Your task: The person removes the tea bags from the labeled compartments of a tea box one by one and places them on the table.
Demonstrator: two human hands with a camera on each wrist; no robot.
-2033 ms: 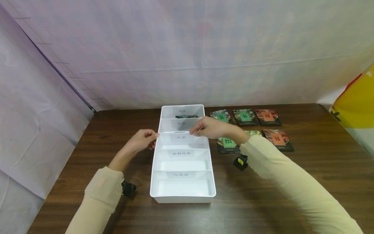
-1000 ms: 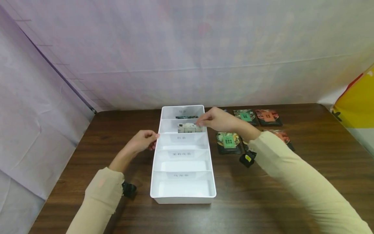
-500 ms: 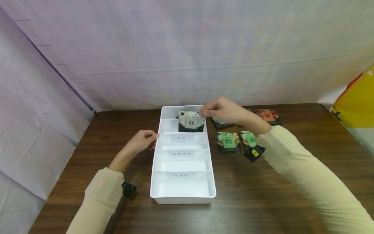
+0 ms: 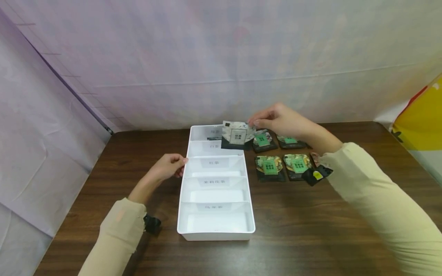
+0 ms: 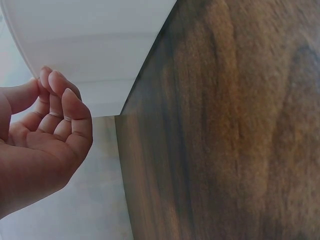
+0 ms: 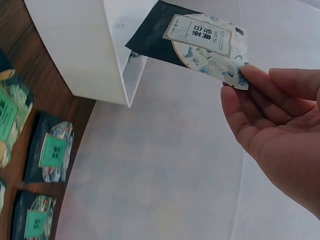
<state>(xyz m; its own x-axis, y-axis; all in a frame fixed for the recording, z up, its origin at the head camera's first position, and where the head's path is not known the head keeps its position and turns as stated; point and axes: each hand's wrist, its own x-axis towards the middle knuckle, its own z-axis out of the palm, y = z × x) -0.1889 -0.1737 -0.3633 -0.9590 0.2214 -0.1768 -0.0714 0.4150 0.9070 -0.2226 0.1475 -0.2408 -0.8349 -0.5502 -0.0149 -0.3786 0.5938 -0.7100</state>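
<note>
My right hand [image 4: 281, 120] pinches a white-and-black tea sachet [image 4: 238, 136] by its upper right corner. It hangs above the right rim of the white compartment box [image 4: 215, 235], near the two far compartments. Blue flowers and a pale label show on the sachet [image 6: 202, 42] in the right wrist view. With thumb and fingertips, my left hand [image 4: 169, 166] pinches the box's left rim; the left wrist view shows that hand [image 5: 50, 120] with curled fingers against the white wall. A dark sachet [image 4: 214, 138] sits in the farthest compartment, partly hidden by the held one.
Right of the box lie green-labelled sachets [image 4: 270, 168] in two rows on the brown wooden table [image 4: 293, 230]. A reddish sachet [image 4: 315, 158] is mostly hidden by my right wrist. A pale curtain [image 4: 221, 65] hangs behind the table.
My right hand has drawn the white sachet up out of the second compartment from the far end, then moved it right and higher. My left hand stays at the rim.
</note>
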